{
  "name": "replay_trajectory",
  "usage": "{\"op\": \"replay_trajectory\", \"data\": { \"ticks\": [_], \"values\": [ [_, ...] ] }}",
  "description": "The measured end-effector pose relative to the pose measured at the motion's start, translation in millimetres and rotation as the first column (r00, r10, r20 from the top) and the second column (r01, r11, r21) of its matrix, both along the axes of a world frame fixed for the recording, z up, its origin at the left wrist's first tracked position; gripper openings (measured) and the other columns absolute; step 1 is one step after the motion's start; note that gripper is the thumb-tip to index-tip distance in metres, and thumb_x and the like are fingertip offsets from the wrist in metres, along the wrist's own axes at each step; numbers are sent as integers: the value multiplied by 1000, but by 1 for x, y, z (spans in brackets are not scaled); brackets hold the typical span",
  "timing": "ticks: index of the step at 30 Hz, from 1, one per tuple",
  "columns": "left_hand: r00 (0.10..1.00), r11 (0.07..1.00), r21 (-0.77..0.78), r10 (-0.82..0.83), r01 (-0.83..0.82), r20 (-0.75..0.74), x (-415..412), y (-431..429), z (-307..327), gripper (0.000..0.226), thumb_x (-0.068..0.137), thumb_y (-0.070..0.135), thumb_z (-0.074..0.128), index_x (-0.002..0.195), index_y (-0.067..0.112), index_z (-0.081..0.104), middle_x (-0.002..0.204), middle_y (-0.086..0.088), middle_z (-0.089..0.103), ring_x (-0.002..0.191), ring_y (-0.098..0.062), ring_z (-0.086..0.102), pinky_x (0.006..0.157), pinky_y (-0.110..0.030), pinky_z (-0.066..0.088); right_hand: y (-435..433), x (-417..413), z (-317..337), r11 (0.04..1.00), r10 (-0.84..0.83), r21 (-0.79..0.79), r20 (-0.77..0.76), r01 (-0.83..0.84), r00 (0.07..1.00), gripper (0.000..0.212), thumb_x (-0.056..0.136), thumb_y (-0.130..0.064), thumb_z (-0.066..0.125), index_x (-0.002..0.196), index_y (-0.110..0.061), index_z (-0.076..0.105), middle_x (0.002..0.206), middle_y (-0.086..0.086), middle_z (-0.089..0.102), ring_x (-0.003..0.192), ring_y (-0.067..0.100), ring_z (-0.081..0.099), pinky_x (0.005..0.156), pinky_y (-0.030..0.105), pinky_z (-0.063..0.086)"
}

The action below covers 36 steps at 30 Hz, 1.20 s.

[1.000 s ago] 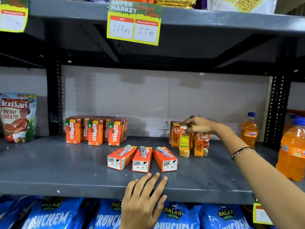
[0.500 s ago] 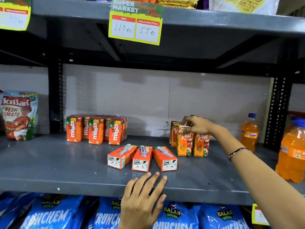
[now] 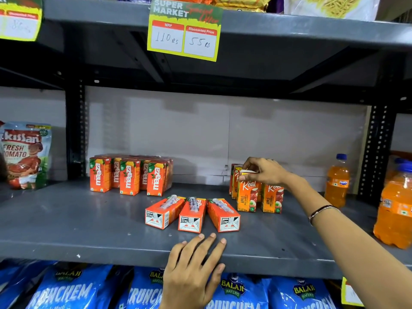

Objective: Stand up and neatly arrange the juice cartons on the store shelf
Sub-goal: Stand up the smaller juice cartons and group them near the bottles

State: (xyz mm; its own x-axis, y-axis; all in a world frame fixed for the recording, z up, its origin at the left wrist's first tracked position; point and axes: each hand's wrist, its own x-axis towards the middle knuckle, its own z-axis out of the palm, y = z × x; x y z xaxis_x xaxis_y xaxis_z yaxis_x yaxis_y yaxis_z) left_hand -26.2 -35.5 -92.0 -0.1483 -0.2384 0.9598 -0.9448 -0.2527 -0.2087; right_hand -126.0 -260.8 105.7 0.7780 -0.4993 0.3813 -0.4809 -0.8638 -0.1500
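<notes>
Three orange juice cartons [image 3: 191, 214] lie flat in a fan near the front of the grey shelf [image 3: 66, 228]. Behind them at the left, several Maaza cartons [image 3: 129, 177] stand upright in a block. At the right stand several Real apple cartons; my right hand [image 3: 265, 171] pinches the top of the front left Real carton [image 3: 247, 196], which stands upright beside another Real carton [image 3: 272, 199]. My left hand [image 3: 191, 270] rests flat on the shelf's front edge, fingers straight, just in front of the lying cartons.
Orange Fanta bottles [image 3: 336, 181] [image 3: 394, 208] stand at the right end. A Kissan tomato pouch [image 3: 24, 155] stands at the far left. Blue Balaji wafer bags [image 3: 73, 288] fill the shelf below. A price tag [image 3: 185, 30] hangs from the shelf above.
My right hand turned the Real carton so its front faces out and set it upright beside its neighbour. The left hand stayed on the shelf edge.
</notes>
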Motion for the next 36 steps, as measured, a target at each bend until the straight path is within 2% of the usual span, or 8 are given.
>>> {"op": "replay_trajectory", "data": {
  "ticks": [10, 13, 18, 23, 27, 29, 32, 36],
  "values": [
    [1000, 1000, 6, 19, -19, 5, -1, 2, 0, 37, 93, 39, 37, 115, 27, 64, 110, 4, 69, 108, -14, 51, 89, -32, 38, -5, 3, -7, 1000, -10, 2, -14, 10, 1000, 51, 80, -48, 60, 120, -18, 50, 124, 9, 62, 110, 28, 59, 94, 44, 49],
    [1000, 1000, 16, 17, -17, 1, -1, 3, 1, 36, 93, 39, 37, 119, 28, 59, 110, 5, 69, 108, -14, 51, 89, -32, 38, -3, 2, -8, 991, -52, -121, -20, 49, 998, 52, 81, -49, 57, 123, -20, 49, 130, 9, 58, 117, 28, 53, 100, 46, 43],
    [1000, 999, 40, 5, -3, -29, -1, 4, 1, 37, 93, 40, 38, 119, 28, 60, 113, 5, 68, 110, -14, 52, 90, -32, 39, 41, 17, -12, 959, 115, -284, 359, -9, 926, 39, 81, -46, 57, 113, -23, 57, 118, 3, 62, 109, 21, 54, 89, 38, 43],
    [999, 996, 85, -4, 7, -38, -4, 13, 5, 39, 94, 39, 36, 125, 27, 57, 130, -1, 57, 120, -17, 47, 99, -34, 37, 93, 63, -20, 962, 227, 84, 277, -258, 934, 39, 79, -48, 61, 104, -18, 63, 103, 2, 68, 93, 17, 63, 79, 31, 49],
    [994, 999, 36, 14, -10, -104, 8, 33, 3, 42, 95, 40, 32, 132, 25, 45, 141, -3, 46, 127, -21, 42, 108, -35, 28, 113, 105, -33, 935, 212, 299, -43, -190, 976, 59, 78, -55, 58, 119, -12, 57, 125, 9, 61, 112, 24, 57, 94, 31, 44],
    [987, 998, 11, 63, -62, -147, 24, 50, 1, 43, 95, 39, 31, 133, 24, 43, 142, -5, 44, 129, -22, 40, 111, -36, 25, 115, 118, -39, 919, 198, 379, -196, -112, 960, 66, 78, -56, 56, 123, -8, 51, 128, 11, 57, 106, 24, 57, 88, 29, 44],
    [965, 989, 1, 142, -146, -222, 57, 80, 0, 44, 95, 39, 30, 135, 22, 40, 141, -6, 45, 131, -22, 38, 111, -38, 23, 116, 129, -40, 850, 190, 523, -190, -64, 963, 62, 74, -53, 64, 115, -8, 53, 119, 9, 59, 90, 18, 56, 74, 27, 43],
    [896, 967, -56, 207, -249, -393, 100, 116, 3, 45, 97, 38, 26, 135, 20, 40, 141, -6, 44, 132, -21, 35, 113, -36, 19, 116, 132, -37, 790, 180, 612, -163, -44, 970, 54, 73, -42, 70, 112, -9, 54, 111, 5, 59, 94, 18, 56, 79, 29, 45]
  ]
}}
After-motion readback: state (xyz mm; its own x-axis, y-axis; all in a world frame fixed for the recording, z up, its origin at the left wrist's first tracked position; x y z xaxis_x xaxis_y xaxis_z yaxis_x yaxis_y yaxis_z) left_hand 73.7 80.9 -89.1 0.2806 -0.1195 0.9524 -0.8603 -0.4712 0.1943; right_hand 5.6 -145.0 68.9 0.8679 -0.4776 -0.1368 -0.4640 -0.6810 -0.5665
